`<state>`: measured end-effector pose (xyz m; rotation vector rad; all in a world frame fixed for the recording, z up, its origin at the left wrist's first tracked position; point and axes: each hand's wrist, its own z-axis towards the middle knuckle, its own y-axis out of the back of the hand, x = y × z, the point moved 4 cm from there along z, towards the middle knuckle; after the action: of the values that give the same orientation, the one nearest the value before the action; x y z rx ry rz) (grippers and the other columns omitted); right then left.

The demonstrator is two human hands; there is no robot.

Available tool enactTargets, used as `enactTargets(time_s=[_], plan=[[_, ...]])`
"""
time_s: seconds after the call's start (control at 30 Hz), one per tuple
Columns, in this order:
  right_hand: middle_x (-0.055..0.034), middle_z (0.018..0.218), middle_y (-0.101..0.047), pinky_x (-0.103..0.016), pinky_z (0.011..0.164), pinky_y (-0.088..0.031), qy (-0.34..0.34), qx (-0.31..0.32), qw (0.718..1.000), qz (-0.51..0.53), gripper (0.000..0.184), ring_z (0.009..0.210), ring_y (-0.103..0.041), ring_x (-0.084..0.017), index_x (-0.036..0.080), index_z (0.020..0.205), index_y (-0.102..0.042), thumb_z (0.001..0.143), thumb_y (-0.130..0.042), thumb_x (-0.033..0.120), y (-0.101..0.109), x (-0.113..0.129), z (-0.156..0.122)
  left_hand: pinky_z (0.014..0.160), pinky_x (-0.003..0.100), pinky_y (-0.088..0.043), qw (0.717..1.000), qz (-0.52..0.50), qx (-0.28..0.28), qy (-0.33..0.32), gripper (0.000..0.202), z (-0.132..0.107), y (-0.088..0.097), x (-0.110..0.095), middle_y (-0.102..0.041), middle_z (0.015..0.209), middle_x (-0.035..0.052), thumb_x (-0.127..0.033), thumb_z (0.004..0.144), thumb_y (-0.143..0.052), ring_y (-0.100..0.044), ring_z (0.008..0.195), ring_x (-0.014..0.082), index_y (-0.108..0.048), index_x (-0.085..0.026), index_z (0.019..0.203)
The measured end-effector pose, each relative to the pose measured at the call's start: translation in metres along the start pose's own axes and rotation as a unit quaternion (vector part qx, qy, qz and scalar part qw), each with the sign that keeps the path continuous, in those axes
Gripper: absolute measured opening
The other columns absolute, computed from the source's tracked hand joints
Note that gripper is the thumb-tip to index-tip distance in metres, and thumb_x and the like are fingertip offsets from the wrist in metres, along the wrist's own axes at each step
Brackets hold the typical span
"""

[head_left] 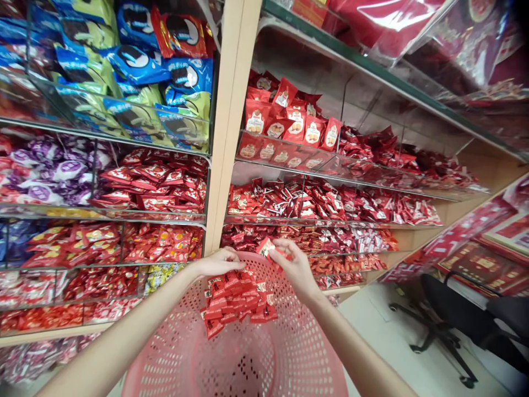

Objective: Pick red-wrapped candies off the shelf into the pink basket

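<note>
A pink perforated plastic basket [306, 336] stands in front of me. Inside, against its far wall, lies a pile of small red snack packets [237, 300] with pale print. My left hand [221, 262] is closed at the basket's far left rim, its fingers curled over the edge just above the pile. Over the far right rim, my right hand [292, 266] pinches a red and white snack packet [266, 248] between thumb and fingers. Part of that packet is hidden behind the fingers. The bottom of the basket shows bare holes.
Shelves of wrapped sweets rise ahead, with clear plastic fronts. Blue and green packets [136, 66] fill the upper left, purple-wrapped sweets [61, 168] sit below. A wooden post [229, 110] divides the shelves. A black wheeled chair [450, 314] stands on the floor at right.
</note>
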<state>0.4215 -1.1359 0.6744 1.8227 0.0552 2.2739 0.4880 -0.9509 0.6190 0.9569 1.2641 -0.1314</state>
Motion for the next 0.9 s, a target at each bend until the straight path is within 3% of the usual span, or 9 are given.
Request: enactTargets(time_s=[0.13,0.2,0.33,0.4,0.5,0.63,0.9], plan=[[-0.0019,0.083,-0.063,-0.029,0.067,-0.047,-0.205,0.009,0.975,0.085,0.044,0.075,-0.06,-0.016,0.02,0.096,-0.054,0.064,-0.069,0.045,0.006,-0.066,-0.032,0.074,0.027,-0.036,1.0,0.001,0.01,-0.002,0.045,0.0,0.0,-0.001,-0.044,0.078,-0.0002,-0.057,0.073,-0.051,-0.047,0.078,0.0161,-0.052,-0.016,0.054],[-0.0005,0.079,-0.06,-0.029,0.063,-0.048,-0.244,0.023,0.966,0.076,0.042,0.071,-0.059,-0.016,0.02,0.093,-0.05,0.063,-0.068,0.043,0.009,-0.089,-0.038,0.073,0.027,-0.036,1.0,0.001,0.011,-0.001,0.045,0.0,0.0,-0.001,-0.044,0.078,-0.0001,-0.058,0.073,-0.05,-0.046,0.078,0.0162,-0.053,-0.016,0.056],[0.0026,0.07,-0.052,-0.027,0.058,-0.044,-0.141,0.023,0.984,-0.106,0.029,0.065,-0.054,-0.015,0.021,0.088,-0.044,0.065,-0.06,0.03,0.016,-0.111,-0.038,0.076,0.027,-0.035,1.0,0.003,0.01,0.001,0.046,-0.001,0.001,-0.001,-0.044,0.079,-0.0001,-0.059,0.074,-0.049,-0.046,0.085,0.0178,-0.054,-0.017,0.057],[0.0026,0.07,-0.049,-0.027,0.057,-0.042,-0.081,0.032,0.975,-0.204,0.023,0.063,-0.05,-0.015,0.022,0.085,-0.042,0.066,-0.053,0.024,0.016,-0.116,-0.035,0.078,0.027,-0.035,1.0,0.004,0.013,0.001,0.046,-0.001,0.001,-0.001,-0.044,0.078,-0.0003,-0.059,0.075,-0.049,-0.046,0.086,0.0181,-0.055,-0.017,0.058],[0.0014,0.072,-0.05,-0.027,0.059,-0.041,-0.043,0.068,0.955,-0.284,0.015,0.064,-0.05,-0.015,0.023,0.08,-0.038,0.068,-0.046,0.019,0.01,-0.12,-0.03,0.079,0.027,-0.036,1.0,0.007,0.019,-0.002,0.046,0.0,0.001,-0.001,-0.045,0.079,0.0,-0.059,0.075,-0.049,-0.047,0.087,0.0177,-0.058,-0.016,0.061],[0.0011,0.072,-0.052,-0.029,0.062,-0.04,-0.036,0.089,0.941,-0.326,0.012,0.069,-0.053,-0.017,0.024,0.074,-0.035,0.069,-0.044,0.017,0.004,-0.123,-0.025,0.085,0.028,-0.036,1.0,0.017,0.014,0.001,0.044,0.0,0.002,0.003,-0.05,0.088,0.0017,-0.059,0.075,-0.05,-0.048,0.093,0.0183,-0.062,-0.017,0.067],[0.0012,0.069,-0.052,-0.029,0.059,-0.038,-0.027,0.073,0.948,-0.31,0.007,0.065,-0.052,-0.017,0.024,0.072,-0.037,0.071,-0.045,0.022,0.001,-0.13,-0.021,0.084,0.029,-0.038,0.999,0.032,-0.014,0.018,0.038,-0.004,0.001,0.012,-0.053,0.095,0.002,-0.056,0.072,-0.057,-0.051,0.09,0.0188,-0.066,-0.019,0.07]])
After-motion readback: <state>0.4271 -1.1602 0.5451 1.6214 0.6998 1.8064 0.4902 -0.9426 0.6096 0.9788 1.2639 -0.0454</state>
